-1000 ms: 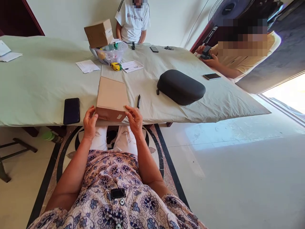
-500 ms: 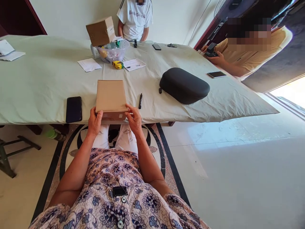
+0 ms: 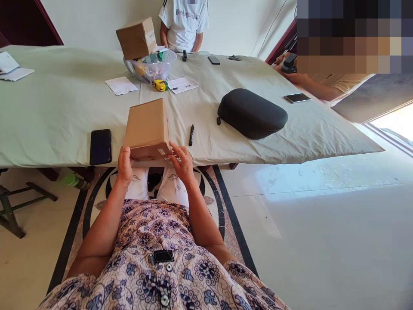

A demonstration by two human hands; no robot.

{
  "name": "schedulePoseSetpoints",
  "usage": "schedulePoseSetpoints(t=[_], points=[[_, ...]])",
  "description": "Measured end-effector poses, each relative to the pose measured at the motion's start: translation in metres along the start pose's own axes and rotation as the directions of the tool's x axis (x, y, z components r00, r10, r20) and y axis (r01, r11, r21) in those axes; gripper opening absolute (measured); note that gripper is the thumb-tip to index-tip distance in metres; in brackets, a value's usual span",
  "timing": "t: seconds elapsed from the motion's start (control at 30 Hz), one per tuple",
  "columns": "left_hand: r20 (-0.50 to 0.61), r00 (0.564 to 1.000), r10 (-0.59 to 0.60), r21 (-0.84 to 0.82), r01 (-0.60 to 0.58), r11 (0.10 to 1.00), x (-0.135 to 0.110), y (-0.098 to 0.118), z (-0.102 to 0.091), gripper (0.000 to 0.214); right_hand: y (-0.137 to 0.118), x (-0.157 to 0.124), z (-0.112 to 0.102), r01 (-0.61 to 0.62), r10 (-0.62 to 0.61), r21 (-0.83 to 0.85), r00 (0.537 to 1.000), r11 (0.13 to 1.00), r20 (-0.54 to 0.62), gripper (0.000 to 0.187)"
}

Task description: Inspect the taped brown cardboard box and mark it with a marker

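Between my hands is a closed brown cardboard box (image 3: pixel 146 124), tilted and turned a little, at the front edge of the table. My left hand (image 3: pixel 125 165) grips its near left corner, thumb up and fingers mostly hidden behind the side. On the near right corner, my right hand (image 3: pixel 182 161) holds it with the thumb on the front face and the fingers along the right side. White print shows on the front face. A black phone (image 3: pixel 100 147) lies left of the box, and a black marker (image 3: pixel 191 135) lies to its right.
On the cloth-covered table (image 3: pixel 64 103) are a black hard case (image 3: pixel 251 113), a yellow tape measure (image 3: pixel 160 85), papers (image 3: pixel 121 85) and a plastic basket (image 3: pixel 155 71) with another carton (image 3: pixel 136 38) on it. One person (image 3: pixel 183 26) is across the table; another's arm (image 3: pixel 318 88) is at the right.
The box has tilted and turned slightly, its right side now showing more. My left hand has shifted lower around its corner. The view has moved slightly.
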State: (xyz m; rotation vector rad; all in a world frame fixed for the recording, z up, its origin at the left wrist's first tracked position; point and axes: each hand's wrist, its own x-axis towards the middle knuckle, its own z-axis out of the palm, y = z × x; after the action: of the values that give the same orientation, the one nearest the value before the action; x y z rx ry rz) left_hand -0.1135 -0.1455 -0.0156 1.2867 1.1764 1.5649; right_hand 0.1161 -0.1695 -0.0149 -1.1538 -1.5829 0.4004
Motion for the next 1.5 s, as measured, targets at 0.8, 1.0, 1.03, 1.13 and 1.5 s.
schedulePoseSetpoints(t=[0.8,1.0,1.03,1.13,1.5], points=[[-0.021,0.995,0.102,0.225,-0.095,0.970,-0.012,0.027,0.011,0.070,-0.058,0.008,-0.007,0.116,-0.089,0.102,0.969,0.988,-0.232,0.015],[-0.040,0.990,0.135,0.206,-0.124,0.971,-0.011,0.029,0.011,0.058,-0.060,0.006,0.001,0.116,-0.101,0.072,0.978,0.991,-0.185,0.020],[-0.061,0.987,0.148,0.214,-0.132,0.968,-0.012,0.032,0.011,0.055,-0.059,0.006,0.003,0.118,-0.105,0.065,0.979,0.991,-0.177,0.021],[-0.090,0.970,0.228,0.238,-0.201,0.950,-0.015,0.044,0.013,0.050,-0.057,0.006,0.007,0.111,-0.099,0.071,0.982,0.991,-0.161,0.022],[-0.043,0.916,0.399,0.402,-0.350,0.846,-0.023,0.069,0.017,0.041,-0.035,-0.002,0.016,0.060,-0.056,0.094,0.997,0.994,-0.045,0.043]])
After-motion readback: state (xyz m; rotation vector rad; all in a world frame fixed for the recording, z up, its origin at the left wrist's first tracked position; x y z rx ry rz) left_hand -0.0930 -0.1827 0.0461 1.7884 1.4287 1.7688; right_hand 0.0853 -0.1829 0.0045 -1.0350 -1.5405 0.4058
